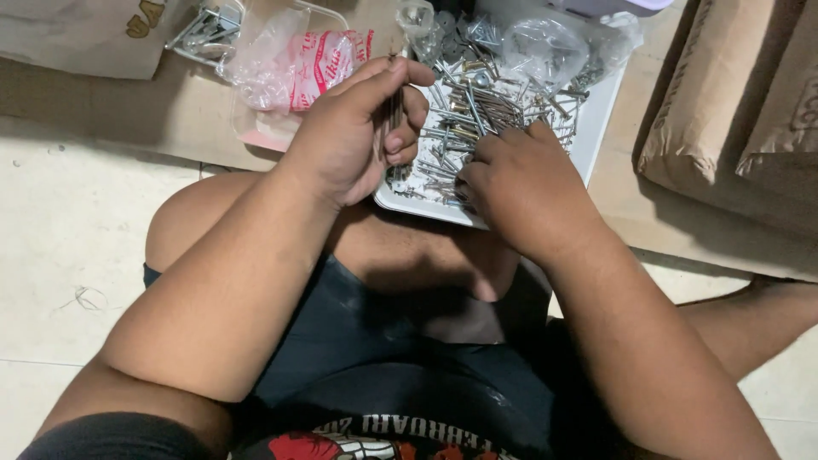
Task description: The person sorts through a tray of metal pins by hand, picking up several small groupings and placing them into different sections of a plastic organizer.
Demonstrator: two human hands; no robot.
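A white tray (pixel 596 128) lies on the floor ahead of my knees, filled with several loose nails and screws (pixel 477 106). My left hand (pixel 349 136) is over the tray's left edge, fingers closed around a small bundle of long nails (pixel 394 111) held upright. My right hand (pixel 524 187) rests palm down in the tray's near part, fingertips buried among the loose nails; I cannot see whether it grips any.
A clear plastic bag with red print (pixel 298 64) lies in a clear container left of the tray. Metal brackets (pixel 204 30) sit at the top left. Crumpled clear bags (pixel 545 47) lie on the tray's far end. Brown cardboard boxes (pixel 733 111) stand at the right.
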